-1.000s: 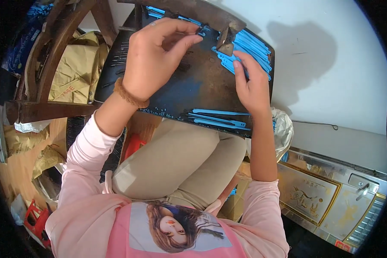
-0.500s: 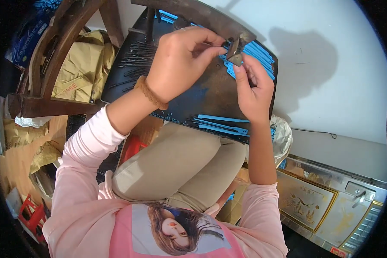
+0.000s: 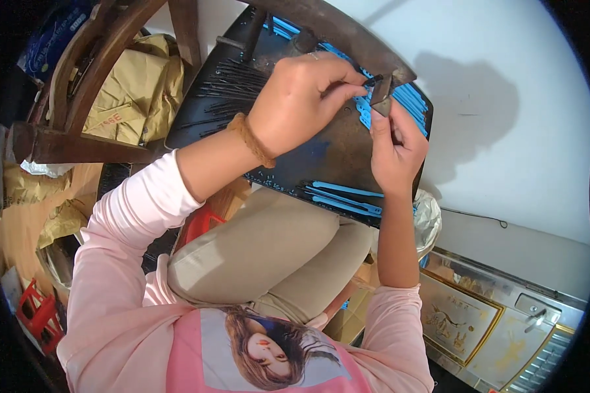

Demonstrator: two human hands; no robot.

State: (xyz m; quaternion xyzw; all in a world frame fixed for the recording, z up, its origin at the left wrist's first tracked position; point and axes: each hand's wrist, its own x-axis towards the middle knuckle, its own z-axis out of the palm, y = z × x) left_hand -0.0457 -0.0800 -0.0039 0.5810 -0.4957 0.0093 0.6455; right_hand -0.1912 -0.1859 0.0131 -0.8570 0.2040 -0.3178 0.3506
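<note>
My left hand [image 3: 305,98] is closed in a pinch on a small black piece [image 3: 373,81], at thumb and fingertips. Opposite it, my right hand [image 3: 400,150] grips a dark, worn metal block [image 3: 381,97] with an angled face. The black piece is close against the block; whether they touch is hard to tell. Below the hands lies a dark board [image 3: 295,154]. Flat blue plastic strips [image 3: 410,103] lie in a bundle behind my right hand, and thin black sticks [image 3: 226,85] are spread left of my left hand. More blue strips [image 3: 347,198] lie by the near edge.
Small blue bits [image 3: 269,179] are scattered along the board's near edge. A wooden chair back [image 3: 347,26] rises behind the board, and another wooden frame [image 3: 78,152] stands left. Beyond that sits a brown paper sack [image 3: 128,92]. The white wall [image 3: 478,157] bounds the right side.
Both hands have shifted a little right and down in the picture, and the board with its strips has shifted as well. My left hand still pinches the black piece; my right still grips the block.
</note>
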